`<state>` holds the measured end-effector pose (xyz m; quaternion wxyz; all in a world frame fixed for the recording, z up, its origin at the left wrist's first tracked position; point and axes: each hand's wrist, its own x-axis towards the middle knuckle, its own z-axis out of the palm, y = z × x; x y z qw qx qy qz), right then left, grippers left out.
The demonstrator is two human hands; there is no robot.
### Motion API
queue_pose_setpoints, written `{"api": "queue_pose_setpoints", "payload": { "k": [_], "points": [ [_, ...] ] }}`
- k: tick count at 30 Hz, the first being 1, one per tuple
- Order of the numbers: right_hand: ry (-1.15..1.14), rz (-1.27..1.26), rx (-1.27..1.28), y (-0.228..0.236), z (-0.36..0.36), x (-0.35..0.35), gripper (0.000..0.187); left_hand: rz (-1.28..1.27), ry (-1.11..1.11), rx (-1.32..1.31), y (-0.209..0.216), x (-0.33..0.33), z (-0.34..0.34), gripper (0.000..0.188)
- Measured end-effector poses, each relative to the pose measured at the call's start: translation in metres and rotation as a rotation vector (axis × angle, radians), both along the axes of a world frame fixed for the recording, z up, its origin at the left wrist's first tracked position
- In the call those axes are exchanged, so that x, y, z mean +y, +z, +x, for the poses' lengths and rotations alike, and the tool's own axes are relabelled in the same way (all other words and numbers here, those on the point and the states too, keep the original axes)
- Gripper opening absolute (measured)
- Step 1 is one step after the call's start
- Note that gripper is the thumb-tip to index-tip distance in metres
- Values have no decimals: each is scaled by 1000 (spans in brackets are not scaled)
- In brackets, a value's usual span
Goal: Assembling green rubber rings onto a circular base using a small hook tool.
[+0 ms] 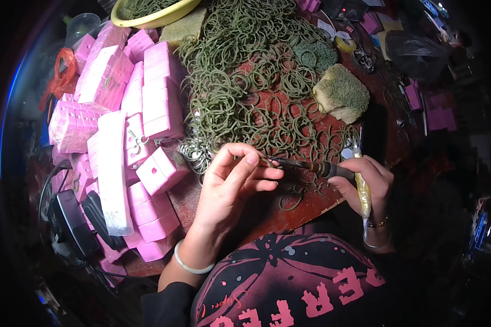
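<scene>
My left hand (234,174) is closed in a pinch, thumb against forefinger, on what looks like a thin green ring, mostly hidden by the fingers. In my right hand (375,177) lies a soldering-iron-like pen (324,169) with a grey grip and a dark tip that meets the pinched piece. A second slim tool with a yellow wrapped handle (363,193) is also held in that hand, crossing the palm upright. Just beyond both hands spreads a large heap of green rings (223,103), and one loose ring (291,200) lies near the table's front edge.
Pink blocks (161,109) are stacked along the left, with a long whitish strip (113,174) on them. A yellow basin (155,17) stands at the back. Right of the heap sits a sponge-like block (342,94); a black plastic bag (417,49) lies farther right.
</scene>
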<state>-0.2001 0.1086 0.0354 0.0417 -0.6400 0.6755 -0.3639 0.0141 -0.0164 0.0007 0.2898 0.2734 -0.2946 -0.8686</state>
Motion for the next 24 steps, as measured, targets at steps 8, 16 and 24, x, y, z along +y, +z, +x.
{"api": "queue_pose_setpoints", "payload": {
  "k": [8,16,24],
  "points": [
    [-3,2,-18,-3,1,1,26,14,-2,-3,-1,0,1,13],
    [1,-2,-31,-2,1,-1,26,31,30,-73,7,1,-4,10],
    [-7,4,-30,-3,0,0,24,47,36,-65,7,1,-3,10]
  ]
}}
